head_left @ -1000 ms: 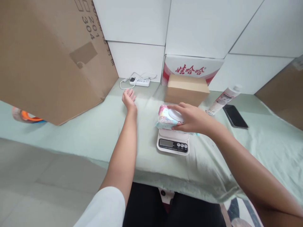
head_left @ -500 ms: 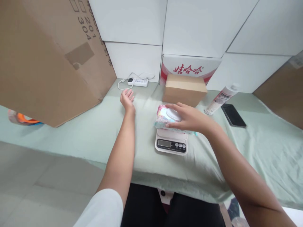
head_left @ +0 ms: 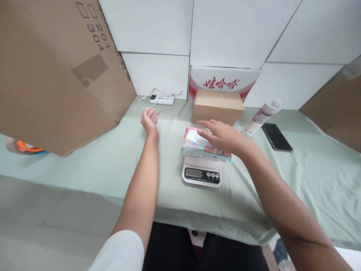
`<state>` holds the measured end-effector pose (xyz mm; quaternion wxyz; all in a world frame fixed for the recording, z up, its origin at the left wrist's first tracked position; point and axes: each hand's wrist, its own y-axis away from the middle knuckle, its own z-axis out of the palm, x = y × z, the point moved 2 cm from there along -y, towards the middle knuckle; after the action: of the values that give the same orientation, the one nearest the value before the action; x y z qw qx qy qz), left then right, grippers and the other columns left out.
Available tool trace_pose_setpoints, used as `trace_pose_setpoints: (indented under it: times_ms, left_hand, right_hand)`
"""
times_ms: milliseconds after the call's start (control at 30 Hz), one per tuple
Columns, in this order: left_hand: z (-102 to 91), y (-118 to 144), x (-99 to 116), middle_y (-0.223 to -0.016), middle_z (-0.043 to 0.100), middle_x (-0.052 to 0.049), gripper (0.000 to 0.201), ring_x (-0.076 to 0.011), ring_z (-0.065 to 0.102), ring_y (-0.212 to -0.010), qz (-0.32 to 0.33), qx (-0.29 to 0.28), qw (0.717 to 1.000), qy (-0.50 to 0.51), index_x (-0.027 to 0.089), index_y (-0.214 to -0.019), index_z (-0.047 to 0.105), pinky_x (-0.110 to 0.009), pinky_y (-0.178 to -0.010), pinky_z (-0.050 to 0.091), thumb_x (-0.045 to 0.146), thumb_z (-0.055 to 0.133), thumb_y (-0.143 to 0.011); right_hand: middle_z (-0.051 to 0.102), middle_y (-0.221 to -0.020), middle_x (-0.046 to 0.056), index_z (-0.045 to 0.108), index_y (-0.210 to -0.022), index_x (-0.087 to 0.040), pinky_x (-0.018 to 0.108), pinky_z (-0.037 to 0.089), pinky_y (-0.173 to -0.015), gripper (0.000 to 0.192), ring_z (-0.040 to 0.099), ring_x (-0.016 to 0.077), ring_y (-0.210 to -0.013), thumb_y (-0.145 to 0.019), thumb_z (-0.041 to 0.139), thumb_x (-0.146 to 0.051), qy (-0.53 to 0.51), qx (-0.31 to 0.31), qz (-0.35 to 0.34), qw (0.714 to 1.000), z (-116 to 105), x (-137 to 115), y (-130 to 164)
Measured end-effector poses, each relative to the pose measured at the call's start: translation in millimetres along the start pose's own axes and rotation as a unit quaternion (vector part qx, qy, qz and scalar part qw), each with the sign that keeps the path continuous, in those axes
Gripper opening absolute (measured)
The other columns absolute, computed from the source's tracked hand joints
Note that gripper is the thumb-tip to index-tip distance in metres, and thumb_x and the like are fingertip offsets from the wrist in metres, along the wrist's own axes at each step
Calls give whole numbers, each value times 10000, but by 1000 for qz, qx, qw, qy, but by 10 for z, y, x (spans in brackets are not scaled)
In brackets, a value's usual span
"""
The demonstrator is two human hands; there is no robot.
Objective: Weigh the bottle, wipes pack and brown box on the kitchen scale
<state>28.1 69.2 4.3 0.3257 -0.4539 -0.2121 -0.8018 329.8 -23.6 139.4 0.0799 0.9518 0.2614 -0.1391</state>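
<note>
A pink and white pack of wet wipes [head_left: 193, 145] lies flat on a small white digital scale [head_left: 201, 174] on the green-covered table [head_left: 93, 158]. My right hand [head_left: 222, 136] lies over the top of the pack with the fingers stretched out flat, not wrapped round it. My left hand [head_left: 149, 119] rests on the cloth to the left of the scale, palm up, fingers loosely apart, holding nothing. The scale's display and buttons face me, uncovered.
A small brown carton [head_left: 217, 107] stands just behind the scale, before a red and white carton [head_left: 222, 81]. A spray can [head_left: 261, 117] and a dark phone [head_left: 275, 137] lie to the right. A power strip [head_left: 162, 99] sits at the back. A large cardboard box [head_left: 50, 67] looms at left.
My right hand has lowered the wipes pack flat onto the scale and loosened from a grip to flat fingers on top. My left hand has stayed put.
</note>
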Motion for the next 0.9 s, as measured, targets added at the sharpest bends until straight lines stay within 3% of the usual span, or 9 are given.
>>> trace_pose_setpoints:
  times_ms: [133,267,467,600,767,833,900]
  left_hand:
    - [4,15,12,-1373,755,-192,351,-277,741,-1304,0,1,1000,-2,192,-1178,700,-427,-1144,542,404,463,-1031]
    - [2,15,18,-1372,756,-194,351,-284,737,-1311,-1,-3,1000,-6,191,-1183,695,-442,-1151,537,400,454,-1036]
    - [-6,-13,-4,-1353,767,-187,372,-271,737,-1309,-1,-7,1000,-4,193,-1203,678,-427,-1141,543,419,431,-1040]
    - [-5,-18,-10,-1360,763,-190,368,-274,741,-1305,-2,-5,1000,3,195,-1188,682,-420,-1134,547,428,440,-1038]
    - [1,-20,-3,-1333,776,-186,333,-279,747,-1294,-6,5,1000,13,198,-1156,688,-414,-1112,561,407,464,-1025]
    - [6,-24,0,-1299,788,-176,323,-266,758,-1270,-11,13,1000,20,199,-1141,685,-395,-1095,571,400,459,-1028]
    - [11,-25,4,-1270,797,-166,319,-252,769,-1240,-15,19,999,28,198,-1130,682,-378,-1078,577,394,450,-1033]
  right_hand:
    - [598,-1608,84,517,-1606,-337,501,515,-1146,749,574,378,-1475,-976,536,-743,-92,2,-32,995,-216,59,0]
    - [565,-1635,86,411,-1677,-374,514,528,-1107,970,588,414,-1445,-831,765,-688,-21,-55,-50,997,-166,-45,-12]
    - [623,-1517,157,406,-1673,-325,455,540,-924,969,666,424,-1285,-829,766,-635,87,-50,-53,994,100,-209,-34]
    - [691,-1404,150,453,-1638,-325,433,537,-869,904,697,415,-1216,-832,745,-611,104,-27,-42,993,103,-255,-38]
    - [699,-1476,89,600,-1512,-323,420,585,-879,760,700,376,-1256,-823,756,-603,-59,-12,32,998,-82,-40,-229]
    - [753,-1385,85,652,-1435,-315,410,612,-808,672,750,355,-1147,-837,756,-602,-178,-42,61,981,-150,95,-352]
    - [814,-1167,112,692,-1340,-277,421,625,-720,597,782,346,-973,-853,742,-619,-303,-64,101,945,-202,186,-474]
